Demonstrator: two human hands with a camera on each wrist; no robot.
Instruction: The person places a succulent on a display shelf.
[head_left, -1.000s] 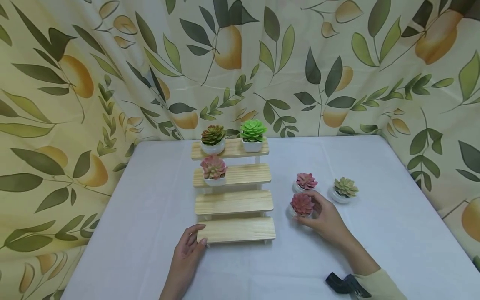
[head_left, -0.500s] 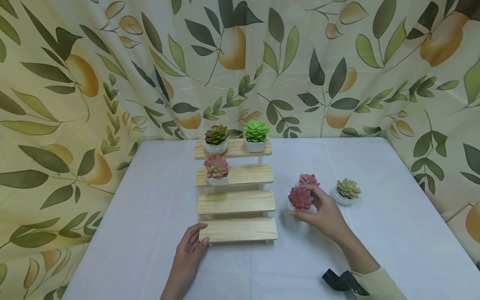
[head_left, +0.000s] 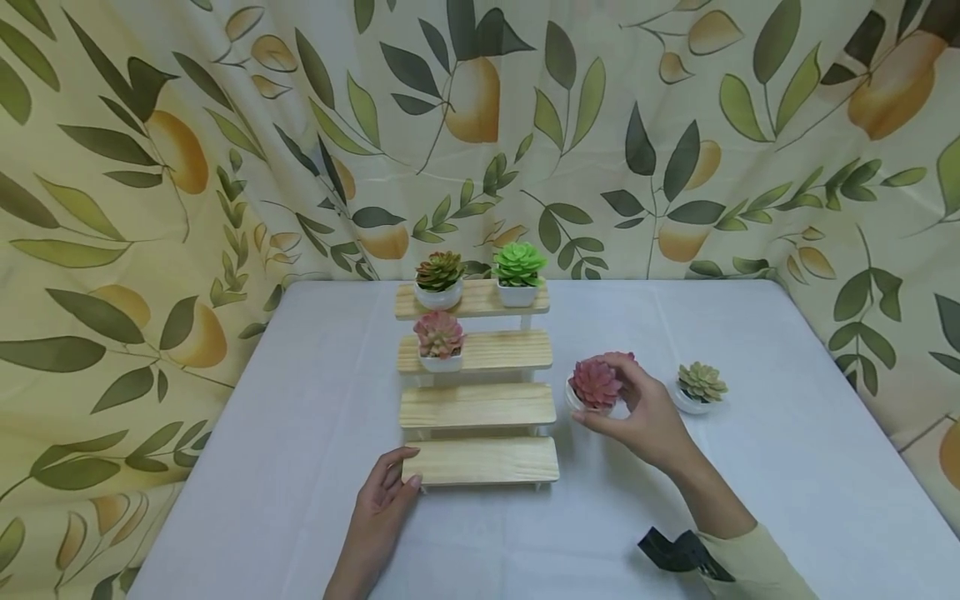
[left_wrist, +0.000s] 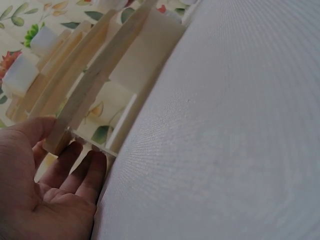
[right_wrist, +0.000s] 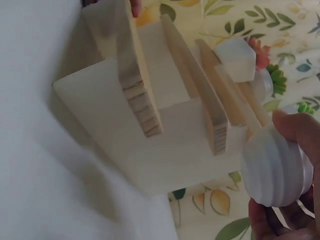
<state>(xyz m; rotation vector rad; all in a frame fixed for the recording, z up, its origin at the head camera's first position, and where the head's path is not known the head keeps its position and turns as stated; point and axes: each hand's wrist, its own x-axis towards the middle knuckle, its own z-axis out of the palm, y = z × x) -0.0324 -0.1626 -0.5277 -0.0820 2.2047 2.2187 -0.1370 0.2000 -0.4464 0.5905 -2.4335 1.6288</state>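
Observation:
My right hand (head_left: 651, 423) grips a dark pink succulent (head_left: 596, 383) by its white pot, right of a stepped wooden shelf stand (head_left: 480, 462). In the right wrist view the ribbed white pot (right_wrist: 274, 167) is off the table, between thumb and fingers. My left hand (head_left: 381, 507) holds the left end of the lowest plank; in the left wrist view its thumb lies on the plank's edge (left_wrist: 95, 85) and the fingers reach beneath. Behind the held pot, another pink succulent (head_left: 628, 357) is mostly hidden. A pale green succulent (head_left: 702, 382) stands right of my right hand.
The top plank bears a reddish-green succulent (head_left: 440, 273) and a bright green one (head_left: 519, 265). On the second plank's left sits a pink succulent (head_left: 439, 335) in a white pot. A leaf-print curtain (head_left: 300, 208) hangs behind the white-covered table (head_left: 315, 400).
The right hand has lifted the dark pink succulent and carried it slightly left and away, toward the stand. The left hand keeps its hold on the lowest plank. The head view has shifted slightly.

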